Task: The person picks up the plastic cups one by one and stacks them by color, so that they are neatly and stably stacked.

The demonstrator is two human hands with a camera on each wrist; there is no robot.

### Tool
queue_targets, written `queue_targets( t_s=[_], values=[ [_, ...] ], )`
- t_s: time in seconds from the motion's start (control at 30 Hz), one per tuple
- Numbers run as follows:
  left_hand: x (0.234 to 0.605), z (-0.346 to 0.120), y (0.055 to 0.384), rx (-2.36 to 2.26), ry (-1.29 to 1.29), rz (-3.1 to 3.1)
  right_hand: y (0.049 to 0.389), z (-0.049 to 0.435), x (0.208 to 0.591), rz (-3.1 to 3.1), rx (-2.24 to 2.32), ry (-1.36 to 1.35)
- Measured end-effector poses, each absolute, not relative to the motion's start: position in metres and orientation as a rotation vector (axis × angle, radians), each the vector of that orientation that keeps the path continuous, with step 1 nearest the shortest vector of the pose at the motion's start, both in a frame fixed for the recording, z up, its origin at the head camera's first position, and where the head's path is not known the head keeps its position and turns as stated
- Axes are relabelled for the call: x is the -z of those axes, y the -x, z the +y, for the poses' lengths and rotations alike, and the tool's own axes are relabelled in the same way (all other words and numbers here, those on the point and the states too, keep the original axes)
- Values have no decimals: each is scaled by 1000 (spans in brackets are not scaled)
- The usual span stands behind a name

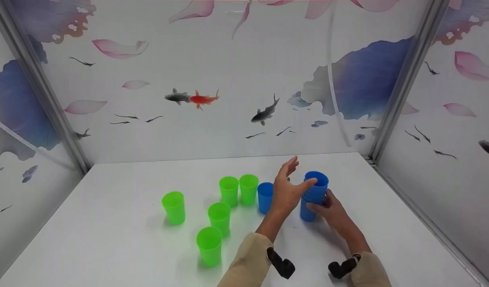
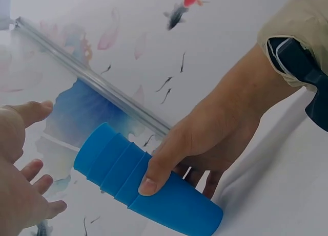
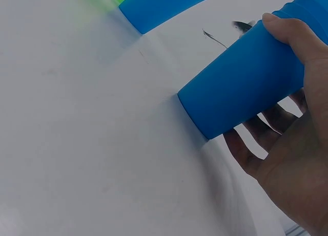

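Observation:
Several nested blue cups form a stack (image 1: 314, 191) standing upright on the white table, their rims stepped one above another. My right hand (image 1: 335, 211) grips this stack round its middle, thumb on one side and fingers on the other. In the left wrist view, the stack (image 2: 154, 187) rises from the table past the right thumb. Beside its upper rim is my left hand (image 1: 286, 193), fingers and thumb spread apart with nothing between them. A single blue cup (image 1: 264, 198) stands left of the stack, partly hidden behind the left hand.
Several green cups stand upright to the left: a pair (image 1: 229, 191) beside the single blue cup, others nearer the front (image 1: 209, 246), and one farther left (image 1: 174, 208). White panels (image 1: 228, 139) painted with fish enclose the table (image 1: 121, 239) at the back and sides.

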State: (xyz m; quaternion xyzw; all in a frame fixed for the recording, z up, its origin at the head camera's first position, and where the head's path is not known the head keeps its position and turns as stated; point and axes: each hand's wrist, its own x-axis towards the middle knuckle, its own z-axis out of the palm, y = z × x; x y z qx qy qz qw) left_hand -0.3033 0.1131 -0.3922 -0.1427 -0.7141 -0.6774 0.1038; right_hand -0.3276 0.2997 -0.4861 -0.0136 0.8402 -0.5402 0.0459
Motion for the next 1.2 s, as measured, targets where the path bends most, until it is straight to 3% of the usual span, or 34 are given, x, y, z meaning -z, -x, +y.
queue_targets(
  t_s=[0.67, 1.2],
  values=[
    [431, 59, 296, 1929, 107, -1993, 327, 300, 487, 2524, 1704, 67],
    [459, 65, 305, 1890, -86, -1985, 327, 300, 487, 2526, 1690, 64]
  ],
)
